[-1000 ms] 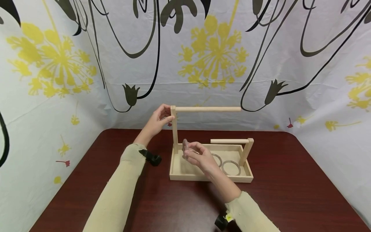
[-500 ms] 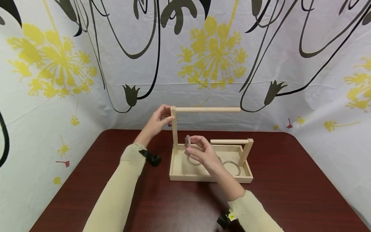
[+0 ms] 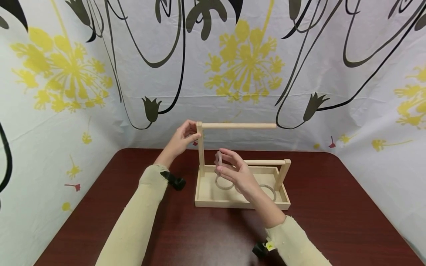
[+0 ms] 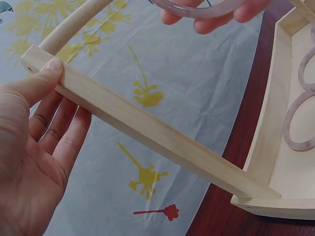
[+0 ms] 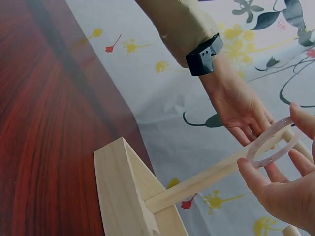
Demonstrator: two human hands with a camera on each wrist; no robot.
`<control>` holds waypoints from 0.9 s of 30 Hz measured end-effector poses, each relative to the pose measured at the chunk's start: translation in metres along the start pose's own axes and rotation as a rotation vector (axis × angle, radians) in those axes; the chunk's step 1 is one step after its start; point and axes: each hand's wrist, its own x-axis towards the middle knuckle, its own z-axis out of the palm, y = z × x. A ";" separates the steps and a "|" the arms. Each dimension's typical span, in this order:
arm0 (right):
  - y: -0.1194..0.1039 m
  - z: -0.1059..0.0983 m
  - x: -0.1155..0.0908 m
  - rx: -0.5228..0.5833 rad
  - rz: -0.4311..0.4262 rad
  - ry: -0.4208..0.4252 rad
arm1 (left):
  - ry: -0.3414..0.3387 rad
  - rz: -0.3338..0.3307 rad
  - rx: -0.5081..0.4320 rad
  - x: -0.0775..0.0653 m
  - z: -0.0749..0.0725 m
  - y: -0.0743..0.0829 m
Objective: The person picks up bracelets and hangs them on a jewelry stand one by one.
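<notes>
Behind the wooden tray (image 3: 239,204) hangs a white cloth (image 3: 186,85), printed with yellow flowers and dark curling stems. Under the tray is the dark red-brown bench (image 3: 336,214), which extends on both sides of it. From the left end of the tray rises a tall post (image 3: 201,159), and from its top a long bar (image 3: 239,126) goes to the right, above the tray, with its right end free. At the right end of the tray there is a short post (image 3: 283,175), which carries a short bar (image 3: 266,162) directed to the left.

My pale sleeves (image 3: 133,218) come from the near side of the tray. My left hand (image 3: 182,139) is grasping the top of the tall post, the thumb on one face and the fingers behind. My right hand (image 3: 241,177), above the tray, is pinching a pale ring (image 3: 218,159) between thumb and fingers. This ring is upright over the left half of the tray, lower than the long bar and apart from it. On each wrist I wear a small black camera (image 3: 176,181). Inside the tray lie three other rings (image 3: 224,188), one of them partly covered by my right hand.
</notes>
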 end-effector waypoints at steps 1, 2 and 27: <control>-0.001 0.000 0.000 -0.002 -0.004 -0.002 | -0.002 0.002 0.000 0.000 0.000 0.000; -0.001 0.000 0.000 -0.005 -0.006 -0.003 | -0.004 0.003 0.000 0.000 0.000 0.000; -0.020 -0.018 -0.003 -0.021 -0.044 0.052 | -0.012 -0.001 -0.008 -0.001 -0.001 0.000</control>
